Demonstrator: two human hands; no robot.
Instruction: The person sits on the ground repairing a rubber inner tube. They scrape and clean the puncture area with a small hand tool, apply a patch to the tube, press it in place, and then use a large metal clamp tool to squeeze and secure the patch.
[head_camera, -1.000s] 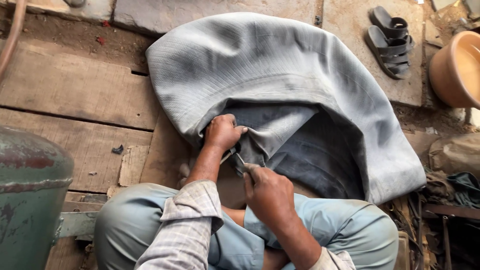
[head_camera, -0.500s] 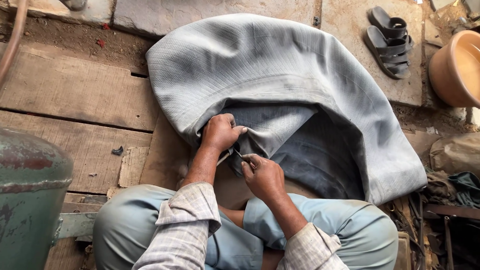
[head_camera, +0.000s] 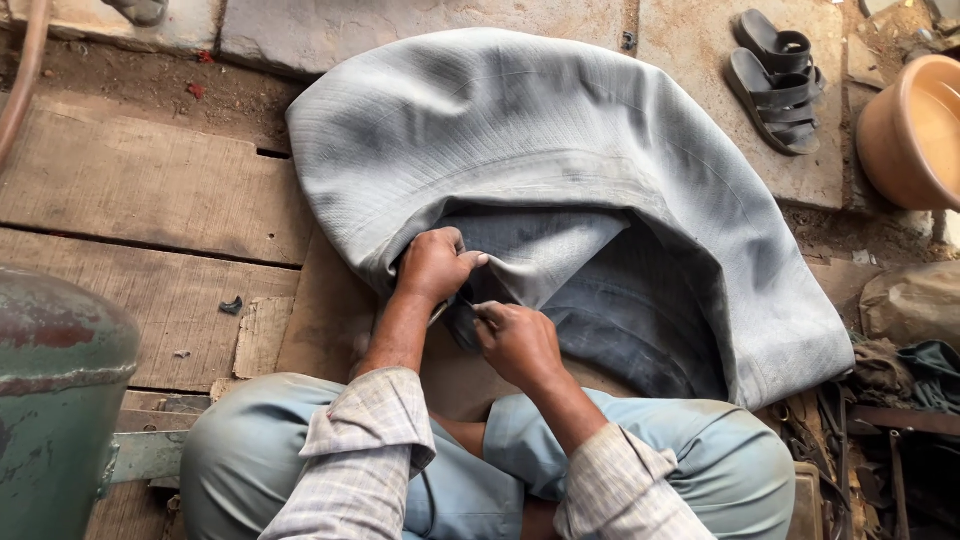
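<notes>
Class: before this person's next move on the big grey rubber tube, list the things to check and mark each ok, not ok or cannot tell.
1. Left hand grips the inner edge of the grey rubber tube: ok.
2. Right hand is at the same spot, beside the left hand: ok.
3. What the right hand pinches can be identified: cannot tell, it is small, dark and partly hidden.
4. Tube rests flat on the wooden planks: ok.
5. Sandals and tan basin lie apart from the hands: ok.

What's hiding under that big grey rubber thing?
The grey rubber tube lies on wooden planks and stone slabs. Its folded inner edge shows darker rubber beneath, where the left hand and right hand press. Anything further underneath is covered.
</notes>
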